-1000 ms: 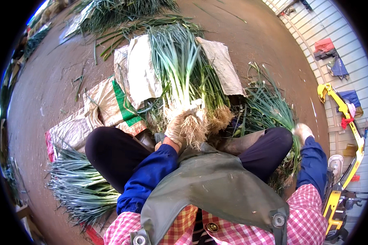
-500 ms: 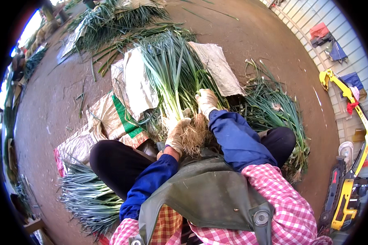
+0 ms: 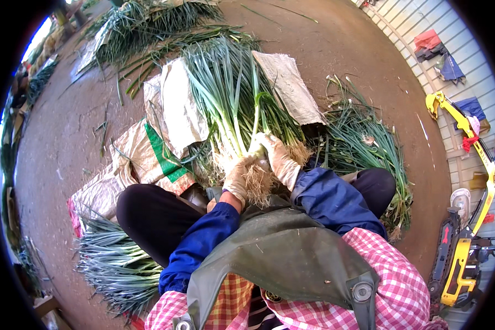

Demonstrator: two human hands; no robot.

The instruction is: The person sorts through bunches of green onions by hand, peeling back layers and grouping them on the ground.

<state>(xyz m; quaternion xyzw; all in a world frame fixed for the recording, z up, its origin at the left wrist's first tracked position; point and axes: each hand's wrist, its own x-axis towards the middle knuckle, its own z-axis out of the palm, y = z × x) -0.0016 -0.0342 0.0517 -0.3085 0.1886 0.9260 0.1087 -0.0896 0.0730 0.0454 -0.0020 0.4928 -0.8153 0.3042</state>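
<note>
L hand (image 3: 237, 179), in a pale glove, is wrapped tight round the white ends of some green onions (image 3: 224, 118), just above the roots (image 3: 258, 187); R hand (image 3: 278, 157), gloved too, is closed on a pale stalk next to it. The bunch is held w/ its root end btwn the knees (image 3: 140, 212), leaves pointed away, & pale sacks (image 3: 187, 104) are laid on both sides. Brown floor (image 3: 368, 44) is strewn w/ bits of leaf, & more onion piles (image 3: 363, 144) are seen L, R & far off. Pale panels (image 3: 423, 19) are set along the R edge, w/ cloths (image 3: 430, 41) & a yellow machine (image 3: 460, 267). One sack is marked w/ a green stripe (image 3: 162, 151); a tiny red mark (image 3: 445, 235) by the machine can't be read.
</note>
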